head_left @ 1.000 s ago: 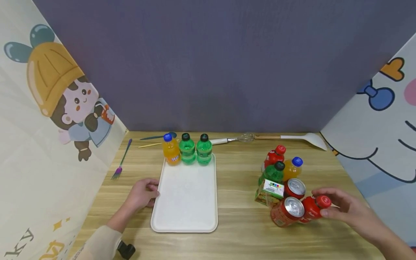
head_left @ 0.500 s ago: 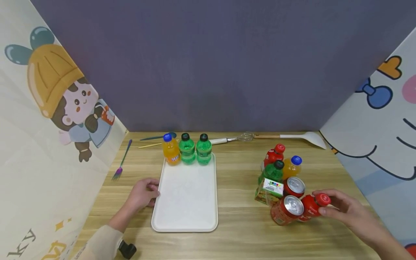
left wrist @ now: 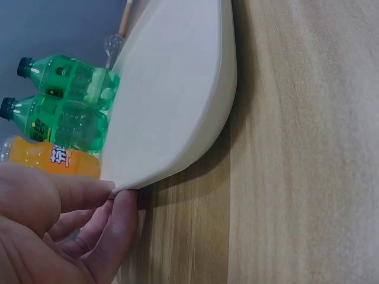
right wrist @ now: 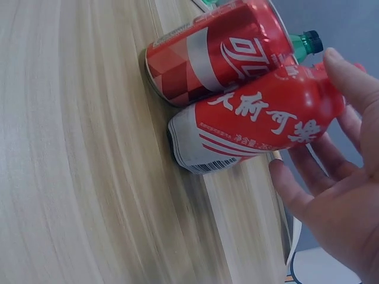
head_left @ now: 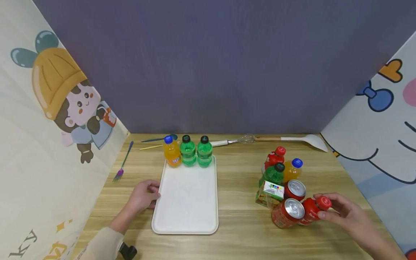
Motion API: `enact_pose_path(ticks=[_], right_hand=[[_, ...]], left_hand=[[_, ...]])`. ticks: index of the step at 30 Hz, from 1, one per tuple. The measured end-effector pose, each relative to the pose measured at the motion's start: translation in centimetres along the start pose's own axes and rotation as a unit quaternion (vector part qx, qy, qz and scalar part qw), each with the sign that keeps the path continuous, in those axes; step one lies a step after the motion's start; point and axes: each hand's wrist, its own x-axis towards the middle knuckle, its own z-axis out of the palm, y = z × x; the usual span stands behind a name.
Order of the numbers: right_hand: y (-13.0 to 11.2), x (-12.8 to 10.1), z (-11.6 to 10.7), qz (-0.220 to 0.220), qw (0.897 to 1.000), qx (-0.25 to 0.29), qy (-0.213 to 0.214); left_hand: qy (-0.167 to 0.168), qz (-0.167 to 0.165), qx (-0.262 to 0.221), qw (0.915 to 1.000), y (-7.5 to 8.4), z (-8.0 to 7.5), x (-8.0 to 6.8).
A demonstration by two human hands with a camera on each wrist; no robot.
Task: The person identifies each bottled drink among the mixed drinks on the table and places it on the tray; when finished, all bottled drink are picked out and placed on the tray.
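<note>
My left hand (head_left: 144,195) pinches the left edge of a white tray (head_left: 185,202) between thumb and fingers, as the left wrist view (left wrist: 89,219) shows. Along the tray's far end stand an orange soda bottle (head_left: 172,153) and two green soda bottles (head_left: 187,151). On the right, my right hand (head_left: 347,215) holds a red cola bottle (right wrist: 254,124) around its neck, thumb in front and fingers behind. That bottle stands against a red soda can (head_left: 287,215). Part of its neck is hidden by the thumb.
Beside the cola bottle cluster another can (head_left: 295,188), a drink carton (head_left: 270,193), a green bottle (head_left: 273,175), an orange bottle (head_left: 292,171) and a red bottle (head_left: 274,157). A whisk (head_left: 245,139) and a white ladle (head_left: 313,141) lie along the back; a fork (head_left: 121,164) lies left.
My right thumb has shifted slightly left across the cola bottle's neck. The left hand, the tray and the other drinks have stayed in place.
</note>
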Motion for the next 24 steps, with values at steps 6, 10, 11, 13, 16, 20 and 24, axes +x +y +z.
enact_pose_path(ticks=[6,10,11,13,16,20,24], right_hand=[[0.1,-0.1,1.0,-0.012,0.999,-0.004,0.038],[0.2,-0.2,1.5,-0.019,0.997,-0.016,0.072],[0.2,-0.3,1.6,-0.020,0.996,-0.018,0.080],[0.1,-0.3,1.8,-0.026,0.995,-0.021,0.095],[0.1,-0.4,2.0,-0.034,0.993,-0.023,0.113],[0.1,-0.4,2.5,-0.028,0.989,-0.028,0.145],[0.3,-0.5,2.9,-0.018,0.982,-0.029,0.187]], left_hand=[[0.001,0.003,0.004,1.0000,-0.2,0.0,0.0],[0.003,0.003,0.002,1.0000,-0.2,0.1,0.0],[0.004,0.003,0.003,1.0000,-0.2,0.1,0.0],[0.004,0.003,0.001,1.0000,-0.2,0.1,0.0],[0.003,0.003,0.003,1.0000,-0.2,0.1,0.0],[0.003,0.000,0.006,1.0000,-0.1,0.1,-0.1],[0.002,0.001,0.003,1.0000,0.0,0.2,-0.2]])
